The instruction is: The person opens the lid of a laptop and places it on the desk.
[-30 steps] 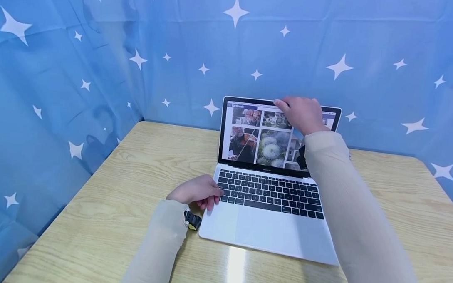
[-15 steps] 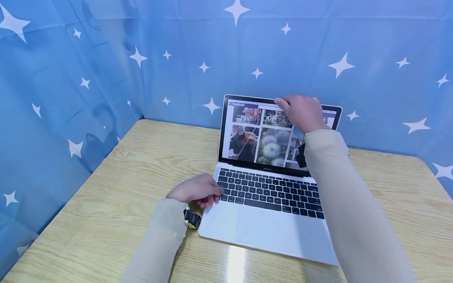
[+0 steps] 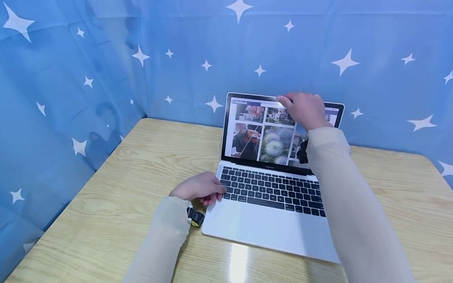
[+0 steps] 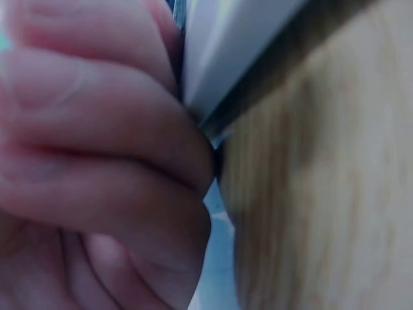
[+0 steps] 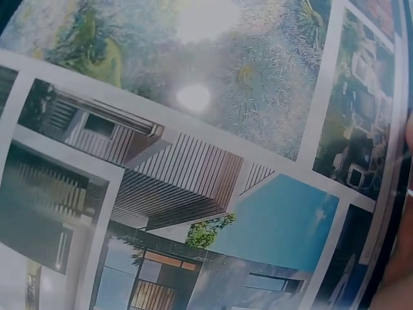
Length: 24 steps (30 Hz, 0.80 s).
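Observation:
An open silver laptop (image 3: pixel 253 219) with black keys rests on the table, its screen (image 3: pixel 246 117) lit with a page of photos headed "Facebook". At the top edge of the lid, my right hand (image 3: pixel 306 109) grips with the thumb on the screen side and the other fingers hidden behind. My left hand (image 3: pixel 202 186) holds the left edge of the base beside the keyboard (image 3: pixel 270 189). In the left wrist view its fingers (image 4: pixel 97 123) are curled against the laptop's edge (image 4: pixel 226 51). Photos on the screen (image 5: pixel 187 181) fill most of the right wrist view.
The wood-grain table (image 3: pixel 135 167) reaches past both sides of the laptop. A blue cloth (image 3: pixel 185 44) with white stars hangs behind the table and along its left side. Black straps (image 3: pixel 195 217) sit at the wrists.
The head view has shifted slightly, so the laptop lies a little further right and higher. Glare now shows along the screen's top near my right thumb. Both hands keep their places.

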### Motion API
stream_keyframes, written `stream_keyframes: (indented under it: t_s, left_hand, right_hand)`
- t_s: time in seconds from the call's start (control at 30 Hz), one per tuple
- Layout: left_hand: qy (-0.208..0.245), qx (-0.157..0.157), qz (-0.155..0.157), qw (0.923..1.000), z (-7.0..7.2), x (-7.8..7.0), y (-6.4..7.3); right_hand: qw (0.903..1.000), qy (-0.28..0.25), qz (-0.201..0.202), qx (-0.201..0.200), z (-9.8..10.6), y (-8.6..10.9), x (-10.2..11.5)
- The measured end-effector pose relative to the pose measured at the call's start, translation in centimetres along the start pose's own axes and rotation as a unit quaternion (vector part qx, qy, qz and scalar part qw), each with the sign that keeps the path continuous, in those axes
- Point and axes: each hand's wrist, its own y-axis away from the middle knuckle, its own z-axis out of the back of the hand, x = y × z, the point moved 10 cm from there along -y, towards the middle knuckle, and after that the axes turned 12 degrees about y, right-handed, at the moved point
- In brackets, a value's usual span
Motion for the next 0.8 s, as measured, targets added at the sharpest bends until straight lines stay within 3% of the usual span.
stream_keyframes:
  t_s: [0.37, 0.8]
  left_hand:
    - [0.001, -0.001, 0.003, 1.0, 0.4, 0.0, -0.2]
    - [-0.008, 0.004, 0.002, 1.0, 0.0, 0.2, -0.3]
  right_hand:
    - [0.9999, -0.007, 0.007, -0.005, 0.2, -0.7, -0.1]
    - [0.9997, -0.016, -0.006, 0.015, -1.3, -1.0, -0.6]
